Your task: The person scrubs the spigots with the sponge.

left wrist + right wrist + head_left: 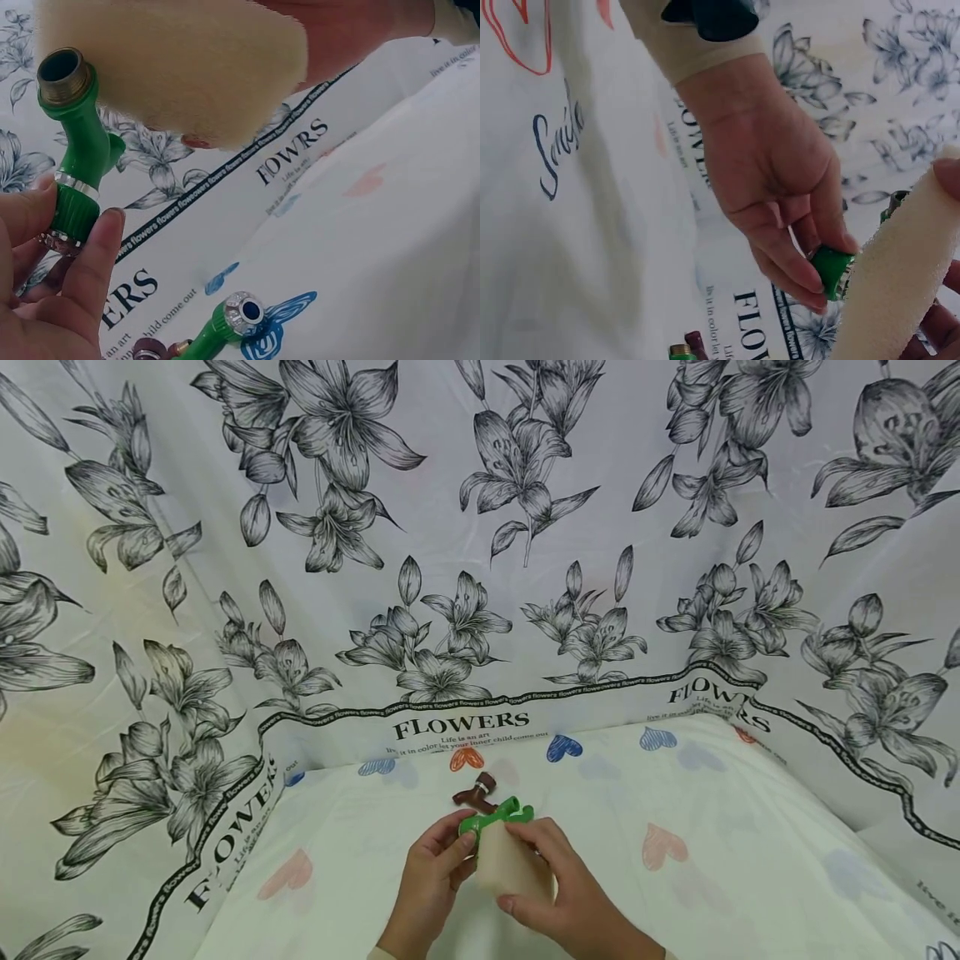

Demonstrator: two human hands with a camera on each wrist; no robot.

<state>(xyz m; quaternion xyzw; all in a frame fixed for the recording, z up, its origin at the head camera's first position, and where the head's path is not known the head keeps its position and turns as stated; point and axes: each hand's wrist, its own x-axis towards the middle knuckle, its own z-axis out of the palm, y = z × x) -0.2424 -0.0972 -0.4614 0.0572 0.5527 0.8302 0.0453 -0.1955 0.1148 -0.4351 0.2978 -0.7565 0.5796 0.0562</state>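
My left hand [431, 872] pinches a green tap [81, 150] by its ribbed lower end, thumb on one side and fingers on the other. The tap's threaded brass mouth points up in the left wrist view. My right hand [562, 893] grips a thick cream sponge [510, 864] between thumb and fingers. The sponge stands close beside the tap; whether they touch I cannot tell. In the right wrist view the sponge [900, 262] hides much of the tap, leaving its green end [831, 270] in the left fingers.
Beyond the hands, a dark red-brown tap [477, 795] lies on the white heart-printed cloth [375, 852]. Another green tap [210, 330] with a silvery ring lies near it. A flower-printed curtain [525, 635] hangs around the back and sides.
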